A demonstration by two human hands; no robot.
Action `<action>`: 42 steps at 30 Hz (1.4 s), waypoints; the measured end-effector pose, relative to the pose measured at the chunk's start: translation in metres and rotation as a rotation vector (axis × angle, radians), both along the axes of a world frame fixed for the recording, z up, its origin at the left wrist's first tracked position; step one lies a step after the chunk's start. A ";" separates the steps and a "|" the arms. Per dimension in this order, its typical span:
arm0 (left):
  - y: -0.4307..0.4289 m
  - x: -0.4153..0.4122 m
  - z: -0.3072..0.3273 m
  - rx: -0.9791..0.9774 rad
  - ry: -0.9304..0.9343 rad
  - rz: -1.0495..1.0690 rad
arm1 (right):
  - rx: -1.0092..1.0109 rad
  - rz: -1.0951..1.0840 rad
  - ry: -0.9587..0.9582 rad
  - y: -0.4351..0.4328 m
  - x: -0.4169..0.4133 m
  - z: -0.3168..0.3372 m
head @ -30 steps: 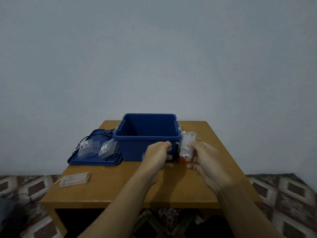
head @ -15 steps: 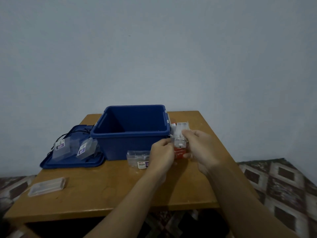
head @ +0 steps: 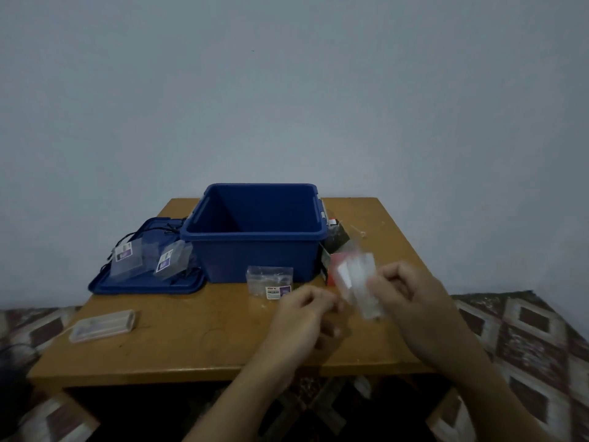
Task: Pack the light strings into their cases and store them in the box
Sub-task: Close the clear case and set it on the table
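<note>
The right hand (head: 406, 291) pinches a blurry clear case (head: 358, 282) over the table's (head: 191, 346) right side, near the front edge; its long side stands nearly upright, top leaning toward the blue box (head: 255, 250). The left hand (head: 302, 314) curls beside it; I cannot tell if it holds anything.

- box (head: 255, 253) and lid (head: 143, 283): deep blue, as i see them on my feed.
- table (head: 191, 339): orange-brown wood.
- labelled cases (head: 127, 255): clear, purple-and-white labels.
- held case (head: 360, 282): clear, red patch.
- lone case (head: 102, 325): milky clear.
- floor (head: 526, 346): brown-and-cream diamond pattern.
- wall (head: 287, 90): pale grey-blue.
</note>
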State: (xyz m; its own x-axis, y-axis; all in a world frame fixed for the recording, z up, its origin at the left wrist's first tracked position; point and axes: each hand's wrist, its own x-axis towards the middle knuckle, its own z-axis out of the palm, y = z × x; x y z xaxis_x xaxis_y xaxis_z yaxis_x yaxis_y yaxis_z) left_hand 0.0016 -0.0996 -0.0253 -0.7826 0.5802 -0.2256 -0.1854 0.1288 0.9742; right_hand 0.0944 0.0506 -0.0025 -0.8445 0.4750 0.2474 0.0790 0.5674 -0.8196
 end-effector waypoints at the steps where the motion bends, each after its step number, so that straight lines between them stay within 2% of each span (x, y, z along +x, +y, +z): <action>1: -0.011 -0.002 -0.007 -0.037 0.019 0.043 | 0.031 0.094 -0.078 -0.006 0.003 -0.001; 4: -0.042 -0.013 -0.024 -0.106 0.078 0.245 | 0.217 0.279 -0.219 -0.023 0.000 -0.016; 7: -0.067 -0.026 -0.027 -0.094 0.155 0.340 | 0.375 0.421 -0.204 -0.034 -0.017 -0.033; 11: -0.086 -0.051 -0.024 -0.106 0.328 0.239 | 0.485 0.524 -0.244 -0.050 -0.045 -0.033; 15: -0.096 -0.071 -0.024 -0.122 0.350 0.163 | 0.550 0.609 -0.265 -0.063 -0.062 -0.029; 18: -0.101 -0.075 -0.027 -0.115 0.321 0.091 | 0.524 0.626 -0.297 -0.062 -0.065 -0.030; 22: -0.105 -0.075 -0.036 -0.120 0.375 0.011 | 0.422 0.623 -0.295 -0.053 -0.063 -0.032; 29: -0.102 -0.071 -0.055 -0.053 0.496 0.062 | 0.133 0.650 -0.332 -0.036 -0.052 -0.018; 36: -0.097 -0.070 -0.067 -0.041 0.568 0.130 | -0.013 0.365 -0.044 -0.040 -0.072 -0.013; 39: -0.099 -0.073 -0.072 -0.050 0.561 0.138 | -0.080 0.311 -0.009 -0.051 -0.083 -0.018; 42: -0.101 -0.075 -0.075 -0.049 0.542 0.130 | -0.046 0.296 -0.026 -0.062 -0.090 -0.026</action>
State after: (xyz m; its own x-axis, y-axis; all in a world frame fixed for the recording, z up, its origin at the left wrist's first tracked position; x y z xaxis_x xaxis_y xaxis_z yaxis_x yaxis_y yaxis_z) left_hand -0.0732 -0.2009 -0.1005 -0.8586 0.4700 0.2050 0.3230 0.1854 0.9281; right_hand 0.0039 -0.0111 -0.0289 -0.9537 0.2176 0.2076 -0.0627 0.5312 -0.8449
